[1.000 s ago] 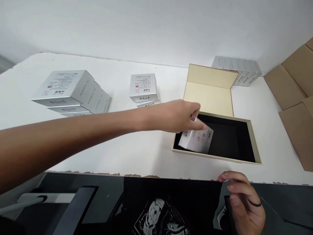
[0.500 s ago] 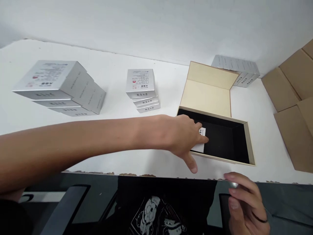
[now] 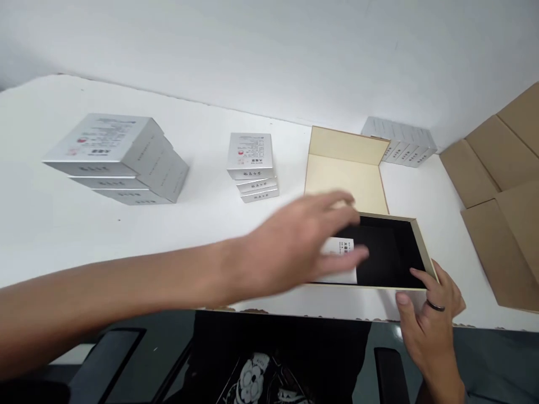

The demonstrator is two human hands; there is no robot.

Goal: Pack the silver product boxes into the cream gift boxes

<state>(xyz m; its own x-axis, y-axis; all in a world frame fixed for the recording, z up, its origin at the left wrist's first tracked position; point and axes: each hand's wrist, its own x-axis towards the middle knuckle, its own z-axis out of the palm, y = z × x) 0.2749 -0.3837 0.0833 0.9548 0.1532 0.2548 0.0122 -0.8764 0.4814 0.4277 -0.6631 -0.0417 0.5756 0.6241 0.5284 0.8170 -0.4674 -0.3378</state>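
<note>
The small white box (image 3: pixel 343 261) lies flat in the left end of the black-lined gift box (image 3: pixel 416 235) (lid folded back). Your left hand (image 3: pixel 303 249) hovers over it, blurred, fingers spread and holding nothing. Your right hand (image 3: pixel 429 314) grips the gift box's near right corner.

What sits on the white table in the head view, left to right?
Large stack of silver boxes → small stack of silver boxes → open gift box with beige lid → row of silver boxes at the wall → flat brown cardboard.
</note>
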